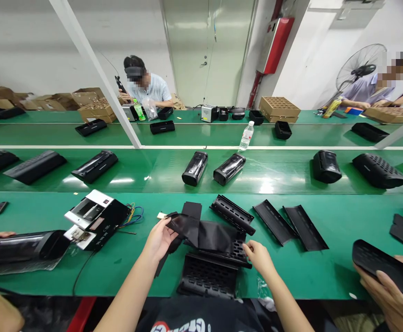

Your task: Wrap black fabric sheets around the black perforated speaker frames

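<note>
My left hand pinches the left end of a thin black sheet, fabric-like and slightly creased, and lifts that end. The rest of the sheet lies over a black perforated plastic shell, whose holes show at the right. Fingers closed, my right hand grips this shell's right edge. Just below, nearer my body, sits another perforated shell. Flat black pieces lie behind the sheet and partly under it. A slotted black shell rests just beyond, touching or close to the sheet.
Two curved black shells lie to the right. A white-and-black device with wires stands left. Black housings sit on the green belt, with a water bottle behind. Co-workers' hands hold parts on both sides.
</note>
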